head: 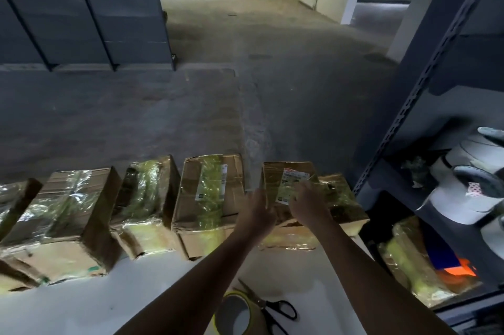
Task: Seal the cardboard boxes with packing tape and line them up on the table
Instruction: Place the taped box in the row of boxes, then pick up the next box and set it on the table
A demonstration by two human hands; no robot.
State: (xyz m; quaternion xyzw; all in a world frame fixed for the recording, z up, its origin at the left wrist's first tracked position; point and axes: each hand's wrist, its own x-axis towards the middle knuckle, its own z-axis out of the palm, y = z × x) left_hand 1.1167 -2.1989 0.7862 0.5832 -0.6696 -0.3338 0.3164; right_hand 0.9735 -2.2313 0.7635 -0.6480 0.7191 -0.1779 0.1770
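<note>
Head view: A person's two bare hands meet on a labelled cardboard box (272,176) at the far edge of a white table (81,307). The right hand (308,201) rests loosely open on the box's top, fingertips on the glossy tape over the printed label. The left hand (257,212) lies against the box's left side with its back to the camera; motion blur hides how far its fingers curl. Left of the labelled box, a row of taped boxes (73,212) runs along the same table edge, the nearest one just beside it. Touching its right side sits another taped box (341,204). Nearer the camera than the labelled box, a roll of packing tape (237,313) and black-handled scissors (275,307) lie side by side on the table. Grey metal shelving (425,75) stands to the right of the box.
</note>
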